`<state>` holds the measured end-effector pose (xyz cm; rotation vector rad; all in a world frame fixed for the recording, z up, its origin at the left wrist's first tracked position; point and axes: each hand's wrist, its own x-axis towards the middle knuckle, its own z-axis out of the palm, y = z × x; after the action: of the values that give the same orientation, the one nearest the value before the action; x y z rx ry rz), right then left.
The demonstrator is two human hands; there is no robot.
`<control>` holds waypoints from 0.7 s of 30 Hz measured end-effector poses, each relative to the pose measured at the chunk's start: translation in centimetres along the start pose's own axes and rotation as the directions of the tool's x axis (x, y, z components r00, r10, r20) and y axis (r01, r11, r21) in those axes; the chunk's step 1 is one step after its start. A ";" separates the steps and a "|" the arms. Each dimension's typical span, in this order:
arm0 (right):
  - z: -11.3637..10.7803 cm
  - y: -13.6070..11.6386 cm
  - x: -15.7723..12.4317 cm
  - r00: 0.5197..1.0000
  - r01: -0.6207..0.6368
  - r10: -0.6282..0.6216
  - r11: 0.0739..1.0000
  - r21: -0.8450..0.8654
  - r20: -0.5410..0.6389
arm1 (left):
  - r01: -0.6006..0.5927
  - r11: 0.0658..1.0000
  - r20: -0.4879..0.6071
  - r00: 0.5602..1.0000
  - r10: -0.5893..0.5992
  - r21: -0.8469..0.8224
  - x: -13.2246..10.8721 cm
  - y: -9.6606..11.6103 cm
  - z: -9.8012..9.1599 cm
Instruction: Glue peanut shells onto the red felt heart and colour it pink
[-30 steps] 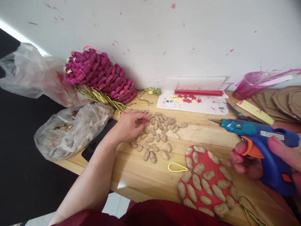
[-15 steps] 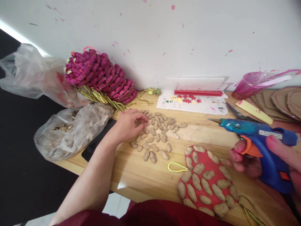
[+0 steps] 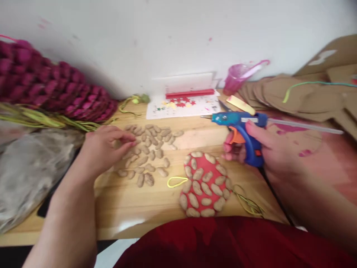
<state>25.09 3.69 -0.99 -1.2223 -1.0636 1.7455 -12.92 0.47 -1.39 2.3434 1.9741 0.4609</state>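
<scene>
Left hand (image 3: 103, 147): palm down on the left edge of the loose peanuts (image 3: 149, 149). Fingers are drawn in narrow with the tips touching the shells. Too blurred to tell whether one is actually pinched.

Right hand (image 3: 269, 150): wrapped around the grip of the blue glue gun (image 3: 241, 124), with a finger on the orange trigger. The gun is held above the bench (image 3: 131, 210) with its nozzle pointing left. A clear glue stick (image 3: 306, 127) sticks out the back toward the right.

Red disc (image 3: 205, 182): flat on the bench at the near edge, between the two hands and just below-left of the gun. Its face is mostly covered with peanuts stuck side by side, and red shows in the gaps.

Yellow cord loop (image 3: 174, 181): lies just beside the disc's left edge. More yellow cord is on its right.

Around it:
- Magenta scaled stack (image 3: 58, 87) is far left against the wall, with a plastic bag (image 3: 28, 167) below it.
- Star sticker sheet (image 3: 182, 106) and pink cup (image 3: 237, 76) are at the back.
- Cardboard pieces (image 3: 295, 95) are piled back right.
</scene>
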 end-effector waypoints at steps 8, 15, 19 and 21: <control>-0.5 -0.3 0.3 0.997 -0.071 0.064 0.982 0.178 0.043 | 0.041 0.991 -0.002 0.999 -0.041 0.126 0.2 0.7 0.0; -0.2 -0.2 0.3 0.998 -0.058 0.055 0.981 0.186 0.025 | 0.054 0.998 -0.069 0.996 -0.055 -0.020 0.0 1.5 -0.8; -0.2 -0.2 0.5 0.998 -0.062 0.060 0.982 0.177 0.017 | -0.165 0.965 -0.086 0.985 0.150 -0.202 0.3 5.7 -1.0; -0.3 -0.2 0.6 0.998 -0.067 0.065 0.984 0.166 0.016 | -0.321 0.909 -0.028 0.945 0.326 -0.266 0.7 8.8 -0.9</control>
<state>25.23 4.35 -1.05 -1.1565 -0.8729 1.8536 -4.66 -0.67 1.51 2.4856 1.4067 0.6734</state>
